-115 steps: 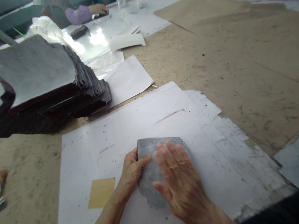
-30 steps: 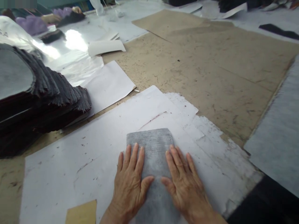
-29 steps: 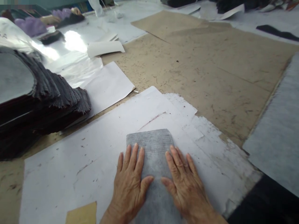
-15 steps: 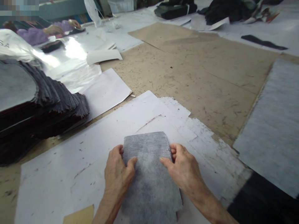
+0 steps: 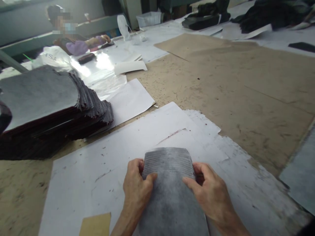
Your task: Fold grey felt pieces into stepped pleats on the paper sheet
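Note:
In front of me a stack of grey fabric pieces (image 5: 172, 200) lies over white paper, its far edge fanned into thin stepped layers. My left hand (image 5: 139, 183) grips the stack's left side, thumb on top and fingers curled at the edge. On the opposite side my right hand (image 5: 209, 183) holds it the same way, thumb on the upper face. Both hands are closed on the stack near its far end. The fingertips under the edges are partly hidden, and the near end runs out of the frame.
A tall pile of grey-topped dark pieces (image 5: 39, 95) stands at the left. White sheets (image 5: 98, 183) cover the brown table (image 5: 221, 78). A yellowish card (image 5: 95, 224) lies at the front. Across the table sits a person (image 5: 78, 46) beside a white fan (image 5: 123, 28).
The view has swung left, so things sit further right and the far person shows more. The stack's far edge, flat before, is now fanned into steps. Both hands still hold its sides.

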`<action>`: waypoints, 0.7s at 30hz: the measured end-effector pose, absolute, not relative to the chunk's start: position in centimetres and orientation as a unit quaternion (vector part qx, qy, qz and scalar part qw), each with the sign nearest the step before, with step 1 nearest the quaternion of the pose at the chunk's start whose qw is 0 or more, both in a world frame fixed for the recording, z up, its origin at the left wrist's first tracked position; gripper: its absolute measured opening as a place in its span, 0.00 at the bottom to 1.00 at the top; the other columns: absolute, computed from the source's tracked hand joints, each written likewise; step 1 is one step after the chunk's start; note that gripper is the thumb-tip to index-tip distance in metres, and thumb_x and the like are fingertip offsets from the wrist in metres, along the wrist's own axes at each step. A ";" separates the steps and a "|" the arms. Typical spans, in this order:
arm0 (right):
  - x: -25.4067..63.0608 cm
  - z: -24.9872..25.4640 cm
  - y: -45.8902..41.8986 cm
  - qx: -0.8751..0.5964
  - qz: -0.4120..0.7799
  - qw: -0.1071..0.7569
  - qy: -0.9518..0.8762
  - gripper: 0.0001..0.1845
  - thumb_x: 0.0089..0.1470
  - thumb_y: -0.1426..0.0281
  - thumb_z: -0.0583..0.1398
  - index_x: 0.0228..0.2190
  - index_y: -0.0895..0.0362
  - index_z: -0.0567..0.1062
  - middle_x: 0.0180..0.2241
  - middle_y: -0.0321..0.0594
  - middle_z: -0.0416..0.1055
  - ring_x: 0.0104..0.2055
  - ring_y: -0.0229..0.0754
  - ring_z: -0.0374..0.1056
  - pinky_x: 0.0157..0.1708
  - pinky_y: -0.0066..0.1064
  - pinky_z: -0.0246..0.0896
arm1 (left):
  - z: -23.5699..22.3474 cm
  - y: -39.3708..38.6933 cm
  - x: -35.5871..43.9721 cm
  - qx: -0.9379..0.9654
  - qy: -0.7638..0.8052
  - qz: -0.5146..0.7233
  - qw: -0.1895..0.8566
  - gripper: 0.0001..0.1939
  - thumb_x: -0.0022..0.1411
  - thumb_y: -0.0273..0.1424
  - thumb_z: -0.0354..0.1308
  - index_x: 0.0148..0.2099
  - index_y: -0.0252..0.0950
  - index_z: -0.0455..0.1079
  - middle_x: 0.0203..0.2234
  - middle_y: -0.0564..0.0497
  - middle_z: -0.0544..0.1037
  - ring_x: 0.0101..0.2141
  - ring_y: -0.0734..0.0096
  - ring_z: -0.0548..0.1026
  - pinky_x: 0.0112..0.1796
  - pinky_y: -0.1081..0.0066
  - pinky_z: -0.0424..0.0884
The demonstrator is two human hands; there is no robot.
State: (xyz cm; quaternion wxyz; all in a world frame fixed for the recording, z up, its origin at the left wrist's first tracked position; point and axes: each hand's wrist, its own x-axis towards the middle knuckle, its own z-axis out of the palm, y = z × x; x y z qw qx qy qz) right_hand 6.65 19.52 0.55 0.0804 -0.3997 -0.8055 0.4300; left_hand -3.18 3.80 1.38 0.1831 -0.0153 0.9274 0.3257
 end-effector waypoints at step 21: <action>2.7 0.3 22.0 -0.221 0.657 0.050 -0.719 0.15 0.39 0.67 0.65 0.34 0.55 0.75 0.31 0.36 0.75 0.32 0.43 0.70 0.30 0.28 0.66 | -0.3 3.3 -6.5 0.133 0.737 0.647 0.144 0.11 0.43 0.22 0.63 0.25 0.35 0.62 0.23 0.60 0.65 0.25 0.81 0.61 0.27 0.79 0.57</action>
